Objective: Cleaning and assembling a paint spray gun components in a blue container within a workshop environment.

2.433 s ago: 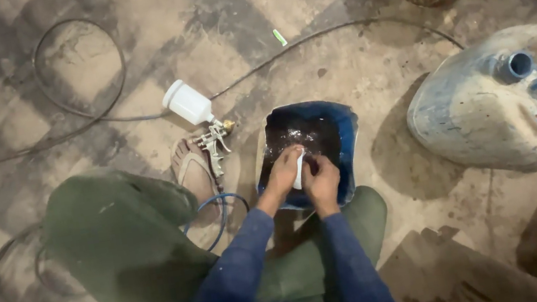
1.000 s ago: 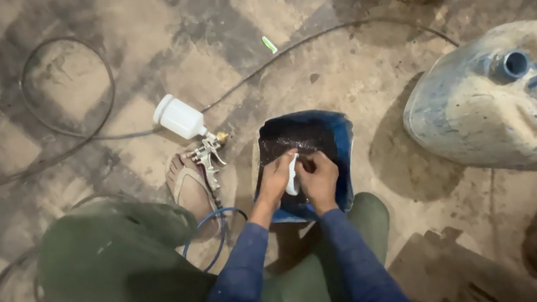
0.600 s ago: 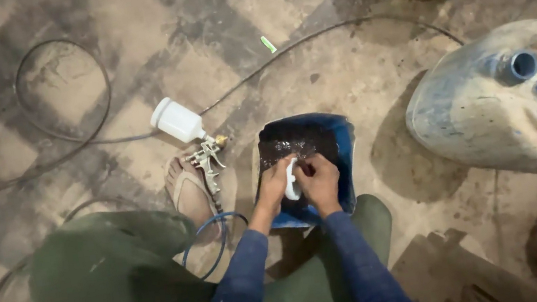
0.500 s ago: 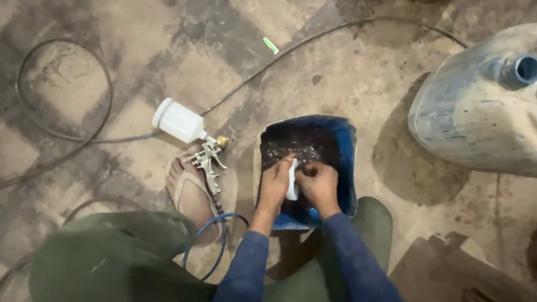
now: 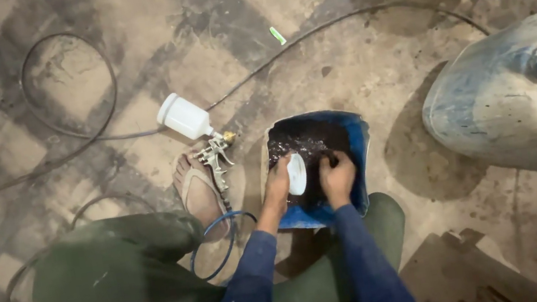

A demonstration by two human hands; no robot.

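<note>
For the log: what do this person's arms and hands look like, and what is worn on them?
Both arms wear long dark blue sleeves reaching the wrists. The left hand and right hand are bare: no gloves, and no rings or watch that I can make out. The sleeve fabric looks plain, without visible markings. Below them, olive green trousers cover the legs.

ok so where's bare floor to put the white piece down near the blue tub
Bare floor lies between the blue tub and the big jug, and beyond the tub toward the hose. Left is crowded: spray gun, foot.
</note>
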